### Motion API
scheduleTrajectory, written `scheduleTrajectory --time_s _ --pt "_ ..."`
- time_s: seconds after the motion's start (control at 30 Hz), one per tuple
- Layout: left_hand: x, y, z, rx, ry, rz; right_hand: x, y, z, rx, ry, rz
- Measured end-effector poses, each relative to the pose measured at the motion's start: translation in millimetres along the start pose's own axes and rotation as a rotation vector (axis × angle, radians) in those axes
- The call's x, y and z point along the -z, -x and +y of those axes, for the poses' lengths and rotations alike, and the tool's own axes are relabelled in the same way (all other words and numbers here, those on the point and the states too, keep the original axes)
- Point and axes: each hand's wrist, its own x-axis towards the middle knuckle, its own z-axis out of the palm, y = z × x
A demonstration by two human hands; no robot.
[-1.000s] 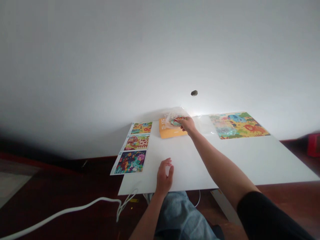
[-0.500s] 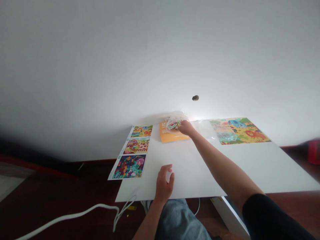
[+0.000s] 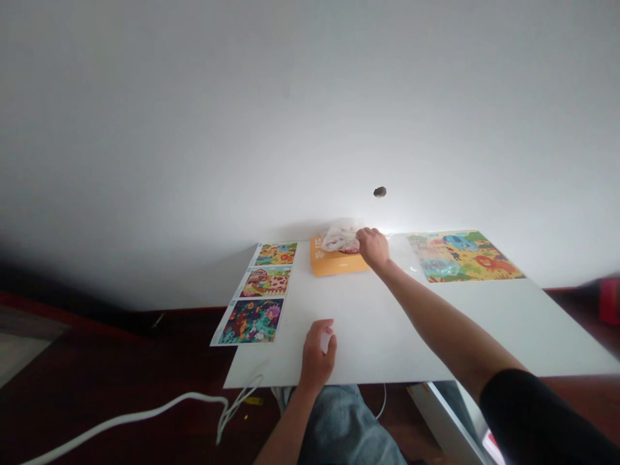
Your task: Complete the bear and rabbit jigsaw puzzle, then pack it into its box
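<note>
At the back of the white table, my right hand [image 3: 374, 249] is closed on the edge of a clear plastic bag [image 3: 341, 236]. Pinkish and dark bits show through the bag, too small to make out. Beneath it lies an orange flat box or packet [image 3: 334, 266] with white lettering, partly hidden by the bag and my hand. My left hand [image 3: 318, 354] rests near the table's front edge, fingers curved and apart from the thumb, holding nothing.
A sheet with three colourful pictures [image 3: 264, 282] lies at the left, overhanging the edge of the white table [image 3: 368, 336]. A cartoon animal picture [image 3: 467, 255], with clear plastic over its left part, lies at the back right. A white cable [image 3: 145, 416] runs at lower left.
My right hand has shifted slightly right and turned knuckles up, and the bag's plastic has been pulled over the bits inside. My left hand has stayed put.
</note>
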Motion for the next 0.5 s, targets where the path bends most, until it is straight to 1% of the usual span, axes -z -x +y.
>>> scheduleTrajectory --time_s 0.07,0.17,0.2,0.23,0.27,0.3,0.37,0.4,0.43,0.47,0.5 --pt "0.1 0 0 0.008 0.004 0.002 20 -11 -2 -0.001 -0.01 0.065" --pt "0.9 0 1 0.019 0.01 -0.007 61 -23 -9 0.005 -0.042 0.215" --pt "1.1 0 1 0.02 0.011 -0.013 75 -26 -10 -0.001 -0.053 0.247" --pt "1.3 0 1 0.018 0.011 -0.019 88 -28 -11 -0.016 -0.063 0.251" --pt "1.3 0 1 0.015 0.011 -0.021 98 -31 -10 -0.036 -0.075 0.229" --pt "1.3 0 1 0.012 0.011 -0.021 107 -33 -9 -0.049 -0.094 0.166" --pt "1.0 0 1 0.007 0.007 -0.017 118 -35 -5 -0.038 -0.146 0.017" --pt "0.8 0 0 0.005 0.003 -0.015 120 -36 -3 -0.033 -0.17 -0.037" --pt "0.6 0 0 0.002 -0.002 -0.014 121 -37 -1 -0.034 -0.189 -0.062" --pt "0.5 0 0 0.0 -0.006 -0.017 121 -37 0 -0.042 -0.202 -0.053" --pt "0.3 0 -1 -0.003 -0.009 -0.02 120 -38 0 -0.056 -0.207 -0.015"
